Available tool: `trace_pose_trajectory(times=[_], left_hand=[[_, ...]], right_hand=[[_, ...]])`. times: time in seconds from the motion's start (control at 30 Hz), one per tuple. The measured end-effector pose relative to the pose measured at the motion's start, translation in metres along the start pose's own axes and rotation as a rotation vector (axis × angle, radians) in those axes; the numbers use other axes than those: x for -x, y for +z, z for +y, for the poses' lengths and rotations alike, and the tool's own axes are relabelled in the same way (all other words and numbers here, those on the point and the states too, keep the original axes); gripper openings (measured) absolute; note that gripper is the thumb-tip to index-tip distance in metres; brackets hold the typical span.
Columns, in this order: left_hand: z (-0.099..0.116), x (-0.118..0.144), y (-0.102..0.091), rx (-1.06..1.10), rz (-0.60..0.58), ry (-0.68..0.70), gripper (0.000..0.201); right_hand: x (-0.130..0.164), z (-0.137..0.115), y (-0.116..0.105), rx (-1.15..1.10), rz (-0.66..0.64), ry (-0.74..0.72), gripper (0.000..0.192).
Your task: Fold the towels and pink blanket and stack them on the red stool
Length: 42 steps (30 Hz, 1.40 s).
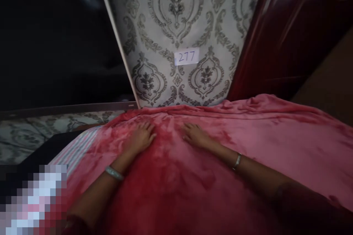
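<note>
Head view: both arms are reaching forward over a bed, seen from above and behind the hands.
Left hand [142,137]: lying palm down on the pink blanket [248,143], fingers spread and flat; it is gripping nothing, only pressing on the cloth.
Right hand [196,134]: also lying palm down, fingers stretched toward the far edge of the bed; it is open and holding nothing, resting on the same blanket just beside the left hand.
Wrists: a pale bangle [114,173] is sitting on the left wrist, a thin silver bangle [237,161] on the right.
Blanket: covering most of the bed, its far hem is bunching in soft folds near the wall, directly beyond both sets of fingertips.
Striped sheet [75,150]: showing at the blanket's left edge.
Wall [176,18]: grey damask pattern rising behind the bed, bearing a small paper label [186,56] reading 277.
Wooden panel [275,36]: dark red, standing to the right of the wall.
</note>
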State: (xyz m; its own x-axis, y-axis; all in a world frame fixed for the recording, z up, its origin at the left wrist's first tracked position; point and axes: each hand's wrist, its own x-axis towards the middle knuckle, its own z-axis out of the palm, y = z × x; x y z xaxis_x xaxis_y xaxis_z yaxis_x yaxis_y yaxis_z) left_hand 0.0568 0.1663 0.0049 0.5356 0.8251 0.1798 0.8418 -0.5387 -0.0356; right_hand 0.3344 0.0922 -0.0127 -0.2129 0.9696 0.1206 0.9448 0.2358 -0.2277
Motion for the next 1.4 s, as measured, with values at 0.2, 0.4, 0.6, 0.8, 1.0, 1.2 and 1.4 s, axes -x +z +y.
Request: trace_pose_trajectory(times=[0.2,0.4,0.6,0.8,1.0,1.2,1.4], left_hand=[[0.063,0.015,0.025,0.144,-0.15,0.203,0.063],[0.065,0.013,0.025,0.11,-0.15,0.17,0.06],[0.077,0.011,0.009,0.023,-0.21,0.105,0.06],[0.121,0.027,-0.012,0.027,-0.169,-0.007,0.062],[0.14,0.05,0.008,0.089,-0.164,-0.02,0.063],[0.135,0.028,0.006,0.095,-0.114,-0.055,0.059],[0.205,-0.036,-0.011,0.129,-0.093,0.073,0.037]], right_hand=[[0.084,0.057,0.0,0.095,-0.034,0.197,0.058],[0.095,0.081,-0.005,0.085,0.029,0.256,0.058],[0.095,0.073,-0.014,0.056,-0.008,0.253,0.057],[0.13,0.104,-0.041,0.072,-0.074,0.352,0.055],[0.231,0.191,-0.05,0.165,-0.001,0.662,0.056],[0.275,0.229,-0.055,0.202,0.062,0.827,0.057],[0.239,0.227,-0.075,0.145,0.202,0.785,0.046]])
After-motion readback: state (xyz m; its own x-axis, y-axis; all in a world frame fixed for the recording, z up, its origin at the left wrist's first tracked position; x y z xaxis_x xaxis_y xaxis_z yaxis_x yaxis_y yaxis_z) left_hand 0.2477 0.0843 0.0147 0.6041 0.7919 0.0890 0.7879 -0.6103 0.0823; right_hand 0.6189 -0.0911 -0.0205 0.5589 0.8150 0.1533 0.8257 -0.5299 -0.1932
